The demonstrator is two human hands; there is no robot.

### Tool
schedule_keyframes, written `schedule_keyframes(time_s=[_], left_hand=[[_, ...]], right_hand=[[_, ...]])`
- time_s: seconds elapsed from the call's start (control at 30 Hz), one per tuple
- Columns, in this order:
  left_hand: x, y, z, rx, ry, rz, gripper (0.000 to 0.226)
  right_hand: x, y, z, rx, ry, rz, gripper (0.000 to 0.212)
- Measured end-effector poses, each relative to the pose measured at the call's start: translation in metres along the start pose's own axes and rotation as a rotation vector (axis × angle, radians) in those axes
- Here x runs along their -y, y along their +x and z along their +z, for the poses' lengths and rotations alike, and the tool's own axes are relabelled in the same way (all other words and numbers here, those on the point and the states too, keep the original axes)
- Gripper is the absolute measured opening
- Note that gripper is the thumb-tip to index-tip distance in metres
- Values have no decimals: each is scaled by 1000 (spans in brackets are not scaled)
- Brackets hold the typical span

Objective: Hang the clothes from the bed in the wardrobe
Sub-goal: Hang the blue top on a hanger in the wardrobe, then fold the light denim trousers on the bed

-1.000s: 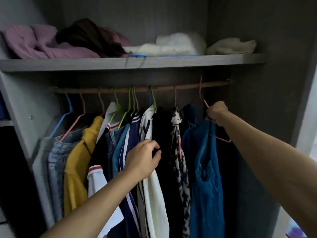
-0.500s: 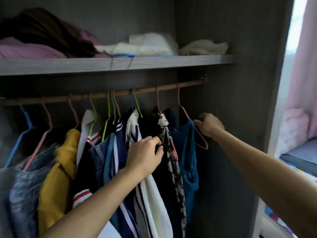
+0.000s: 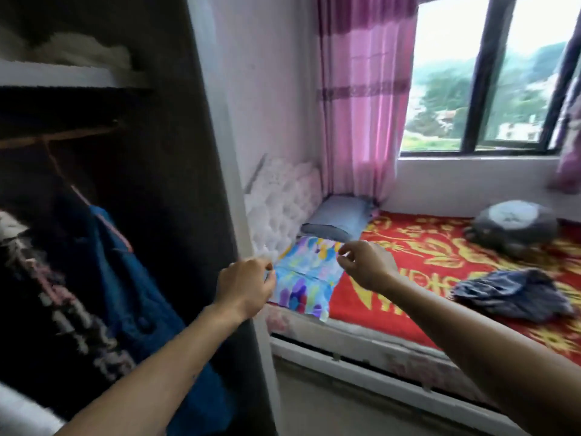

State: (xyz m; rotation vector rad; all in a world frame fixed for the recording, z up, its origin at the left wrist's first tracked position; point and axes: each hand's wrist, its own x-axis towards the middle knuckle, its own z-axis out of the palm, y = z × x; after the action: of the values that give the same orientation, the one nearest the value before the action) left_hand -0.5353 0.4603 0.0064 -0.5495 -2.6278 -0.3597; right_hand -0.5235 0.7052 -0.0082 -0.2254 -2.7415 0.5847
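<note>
Clothes on the bed (image 3: 361, 344) number one for certain: a crumpled blue-grey garment (image 3: 509, 297) on the red-and-yellow blanket (image 3: 424, 256), well right of both hands. One bright patterned cloth (image 3: 306, 278) lies at the bed's near corner, just before one grey pillow (image 3: 339, 218); whether it is clothing is unclear. In the wardrobe (image 3: 176, 152), cut off at the left, one blue garment (image 3: 135, 278) hangs, blurred. The left hand (image 3: 246, 287) shows its back, its fingers curled out of sight, so its grip cannot be told. The right hand (image 3: 364, 265) hangs loosely curled, thumb and forefinger narrowly apart, holding nothing.
</note>
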Motion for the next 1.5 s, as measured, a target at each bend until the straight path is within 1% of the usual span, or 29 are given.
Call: schedule_keyframes(time_s=[0.07,0.23,0.37,0.47,0.53,0.67,0.93,1.13,1.3,1.43,1.5], left_hand=[[-55,16,41,74,-54,29,22],[-190,43,142,266,-188,117,20],[-276,61,199,404,-225,187,22],[-321,81,239,482,-214,239,22],[-342,96,266,546,-208,272,23],[-377,138,331,639,-185,300,23],[-440,252,466,787,-192,367,20],[-495,323,550,877,-150,400,22],[-533,358,643,993,-46,414,30],[-561,384,734,1047,35,420,38],[-575,394,783,1062,74,439,41]], right_hand=[[-74,-8,-14,48,-60,97,25],[-239,-37,-53,148,-128,265,23],[-339,-55,-80,202,-135,431,22],[-401,-56,-90,188,-129,525,21],[-437,-53,-89,194,-132,575,22],[-506,-33,-71,257,-95,695,22],[-633,59,-44,326,-57,911,21],[-718,106,-21,329,-5,1014,23],[-806,144,31,408,45,1055,25],[-881,176,96,475,117,1067,25],[-914,190,130,477,147,1066,27]])
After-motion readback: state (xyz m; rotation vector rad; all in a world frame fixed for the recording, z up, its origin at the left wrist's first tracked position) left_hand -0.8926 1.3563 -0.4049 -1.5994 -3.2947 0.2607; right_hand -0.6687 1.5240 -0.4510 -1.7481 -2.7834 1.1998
